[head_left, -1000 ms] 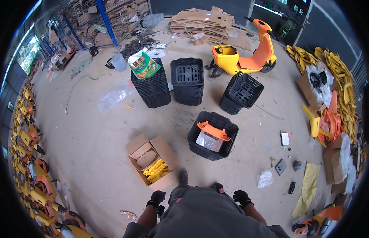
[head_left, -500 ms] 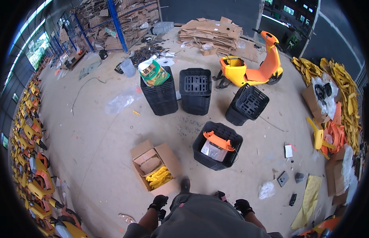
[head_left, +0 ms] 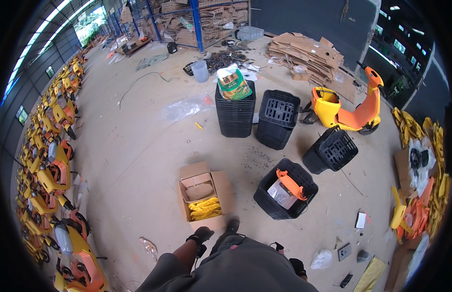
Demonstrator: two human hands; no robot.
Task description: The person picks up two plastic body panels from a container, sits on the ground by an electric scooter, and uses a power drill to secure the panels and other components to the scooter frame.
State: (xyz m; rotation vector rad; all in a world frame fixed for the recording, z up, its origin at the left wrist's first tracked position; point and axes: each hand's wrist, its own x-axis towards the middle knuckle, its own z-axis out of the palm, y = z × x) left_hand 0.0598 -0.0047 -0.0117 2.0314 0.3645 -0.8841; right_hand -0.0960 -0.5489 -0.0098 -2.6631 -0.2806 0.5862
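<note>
My left hand (head_left: 203,234), in a black glove, hangs just short of the near flap of an open cardboard box (head_left: 225,192). Its fingers look curled, with nothing visible in them. Inside the box lie yellow pieces (head_left: 205,209) beside a cardboard insert (head_left: 198,190). My right hand (head_left: 298,266), also gloved in black, is at my right side, low in the picture; my clothing partly covers it and its fingers are not clear. Ahead of it stands a black plastic crate (head_left: 265,198) with an orange curved part (head_left: 290,184) and a clear plastic-wrapped item (head_left: 282,194) inside.
Stacked black crates (head_left: 235,114) with a green-white sack (head_left: 234,85) on one stack stand ahead. Behind them are a yellow-orange scooter (head_left: 350,114) and flattened cardboard (head_left: 304,53). Scooters (head_left: 55,170) line the left. Yellow and orange parts (head_left: 419,214) heap up at right.
The view has turned left, so the crates and scooter sit farther right in the picture. My left hand has come forward toward the box; my right hand has drawn back, partly behind my clothing.
</note>
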